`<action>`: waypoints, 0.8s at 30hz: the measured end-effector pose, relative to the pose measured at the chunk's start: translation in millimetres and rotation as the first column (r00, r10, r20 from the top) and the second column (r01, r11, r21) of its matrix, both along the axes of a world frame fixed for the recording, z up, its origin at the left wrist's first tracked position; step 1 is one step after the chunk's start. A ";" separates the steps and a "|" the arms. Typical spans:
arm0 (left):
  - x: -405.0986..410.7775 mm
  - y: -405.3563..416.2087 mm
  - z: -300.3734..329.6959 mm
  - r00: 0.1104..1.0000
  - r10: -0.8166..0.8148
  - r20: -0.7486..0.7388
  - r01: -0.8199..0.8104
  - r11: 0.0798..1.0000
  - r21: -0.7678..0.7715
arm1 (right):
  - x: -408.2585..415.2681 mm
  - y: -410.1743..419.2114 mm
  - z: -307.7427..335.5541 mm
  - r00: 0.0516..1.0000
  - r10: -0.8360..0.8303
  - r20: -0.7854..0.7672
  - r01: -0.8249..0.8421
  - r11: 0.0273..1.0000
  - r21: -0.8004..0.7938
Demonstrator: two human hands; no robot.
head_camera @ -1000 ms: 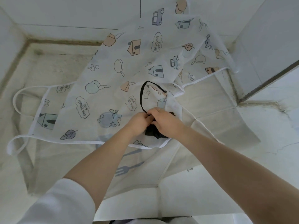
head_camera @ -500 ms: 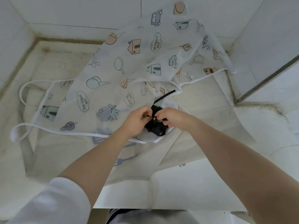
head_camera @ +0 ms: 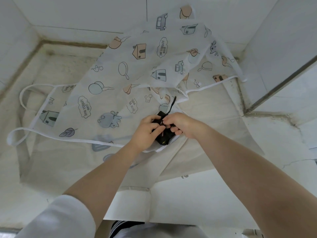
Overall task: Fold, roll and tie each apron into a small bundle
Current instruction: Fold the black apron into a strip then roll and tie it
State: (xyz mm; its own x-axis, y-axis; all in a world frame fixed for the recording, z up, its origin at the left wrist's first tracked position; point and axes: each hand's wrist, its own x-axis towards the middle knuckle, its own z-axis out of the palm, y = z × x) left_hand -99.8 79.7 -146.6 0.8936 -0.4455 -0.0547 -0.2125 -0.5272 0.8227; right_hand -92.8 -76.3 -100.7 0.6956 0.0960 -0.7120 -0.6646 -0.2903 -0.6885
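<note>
A small black rolled apron bundle [head_camera: 163, 137] sits between my two hands, above a white patterned apron [head_camera: 120, 86] spread on the floor. My left hand [head_camera: 145, 129] grips the bundle's left side with curled fingers. My right hand [head_camera: 178, 123] pinches the black tie at the top of the bundle. The loose end of the black tie [head_camera: 172, 104] sticks up and away from the bundle. The patterned apron's white strap loops [head_camera: 22, 98] lie at the left.
A plain translucent sheet [head_camera: 205, 134] lies under the patterned apron on the pale floor. White walls [head_camera: 85, 12] rise behind, and a wall with a dark metal edge [head_camera: 281, 83] stands at the right. A white box panel [head_camera: 171, 203] lies near my body.
The large black loop of tie seen a second ago has been pulled in; only a short tail now sticks out. Both hands have closed tighter around the bundle.
</note>
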 end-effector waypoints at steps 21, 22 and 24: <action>28.7 -7.5 33.3 0.711 0.570 -0.412 -0.671 0.724 -0.158 | -11.4 -38.7 -15.7 0.912 0.336 0.237 -0.157 0.818 -0.554; 29.4 -12.4 37.8 0.619 0.502 -0.604 -0.750 0.606 -0.265 | -10.9 -39.2 -16.7 0.934 0.246 0.258 -0.090 0.863 -0.497; 29.1 -13.2 41.2 0.528 0.339 -0.779 -0.809 0.481 -0.339 | -9.5 -43.3 -15.0 0.956 0.110 0.272 0.013 0.911 -0.413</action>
